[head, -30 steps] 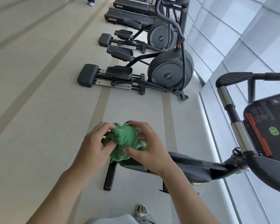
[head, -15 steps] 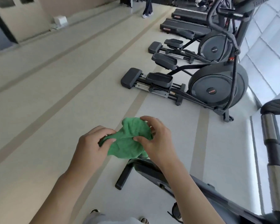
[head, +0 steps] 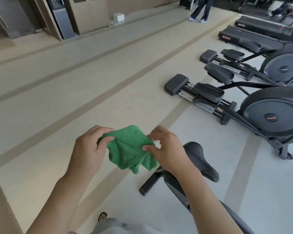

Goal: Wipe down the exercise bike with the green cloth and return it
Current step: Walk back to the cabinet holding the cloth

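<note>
Now the left hand (head: 90,146) and right hand (head: 166,149) pinch the green cloth (head: 129,149) by its top corners, pulled more open than a moment ago, up in the air by the bike seat (head: 200,159), so wiping or folding likely comes next.

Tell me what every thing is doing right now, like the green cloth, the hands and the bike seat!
green cloth: half spread, held up in the air, lower corners hanging.
left hand: pinches the cloth's left edge.
right hand: pinches the cloth's right edge.
bike seat: bare, below the hands, cloth not touching it.
elliptical machines: standing unused.
</note>
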Action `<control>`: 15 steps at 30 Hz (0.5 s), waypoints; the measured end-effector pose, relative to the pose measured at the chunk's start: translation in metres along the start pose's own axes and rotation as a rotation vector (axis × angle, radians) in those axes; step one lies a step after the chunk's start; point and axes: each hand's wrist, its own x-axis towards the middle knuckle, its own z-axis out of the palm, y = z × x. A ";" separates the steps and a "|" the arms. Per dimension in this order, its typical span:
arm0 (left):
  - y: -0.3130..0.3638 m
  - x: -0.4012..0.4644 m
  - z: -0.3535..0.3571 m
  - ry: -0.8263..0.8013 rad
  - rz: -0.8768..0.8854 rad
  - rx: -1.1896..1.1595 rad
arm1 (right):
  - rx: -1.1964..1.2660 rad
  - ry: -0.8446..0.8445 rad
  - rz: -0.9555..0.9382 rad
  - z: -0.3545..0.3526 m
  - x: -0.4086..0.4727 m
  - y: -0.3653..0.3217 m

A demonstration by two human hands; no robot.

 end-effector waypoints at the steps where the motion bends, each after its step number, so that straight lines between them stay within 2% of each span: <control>1: -0.011 0.003 -0.011 -0.003 -0.006 0.005 | -0.036 -0.026 -0.018 0.010 0.007 -0.008; 11: -0.106 0.043 -0.111 0.063 0.033 -0.052 | -0.120 -0.195 -0.106 0.105 0.066 -0.097; 15: -0.141 0.044 -0.147 0.112 0.016 -0.060 | -0.113 -0.213 -0.074 0.140 0.084 -0.131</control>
